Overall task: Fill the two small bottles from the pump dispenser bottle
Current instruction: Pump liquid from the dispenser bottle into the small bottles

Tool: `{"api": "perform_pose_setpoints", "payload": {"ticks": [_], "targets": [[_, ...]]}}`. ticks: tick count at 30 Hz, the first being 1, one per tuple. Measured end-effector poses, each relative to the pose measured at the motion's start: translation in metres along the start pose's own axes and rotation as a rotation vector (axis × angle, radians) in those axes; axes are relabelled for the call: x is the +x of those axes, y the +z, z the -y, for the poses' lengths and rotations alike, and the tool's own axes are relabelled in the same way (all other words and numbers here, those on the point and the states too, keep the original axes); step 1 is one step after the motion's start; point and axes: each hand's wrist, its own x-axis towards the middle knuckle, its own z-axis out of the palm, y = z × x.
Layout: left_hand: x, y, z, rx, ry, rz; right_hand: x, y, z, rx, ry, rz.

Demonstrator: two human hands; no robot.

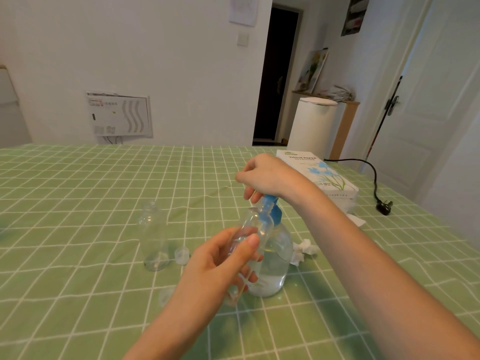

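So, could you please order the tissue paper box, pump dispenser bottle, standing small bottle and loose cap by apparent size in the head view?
1. pump dispenser bottle and tissue paper box: similar, both partly hidden, box farther, so unranked.
2. standing small bottle.
3. loose cap.

The pump dispenser bottle is stood mid-tabletop. An upright small bottle is set to its left, with a cap between them. A tilted small bottle is held before it by the left hand. A crumpled tissue is laid just right of it. A tissue box is placed behind, toward the far right corner, and a plug by the right edge.
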Motion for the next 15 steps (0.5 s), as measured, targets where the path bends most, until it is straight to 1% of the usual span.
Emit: {"api": "perform_pose_setpoints", "payload": {"ticks": [6,15], "targets": [[0.001,-0.002,0.002,0.008,0.008,0.013,0.002,0.002,-0.001,0.021,-0.010,0.037],[-0.001,-0.004,0.007,-0.009,-0.020,0.010,0.001,0.012,-0.010,0.078,-0.009,0.034]]}}
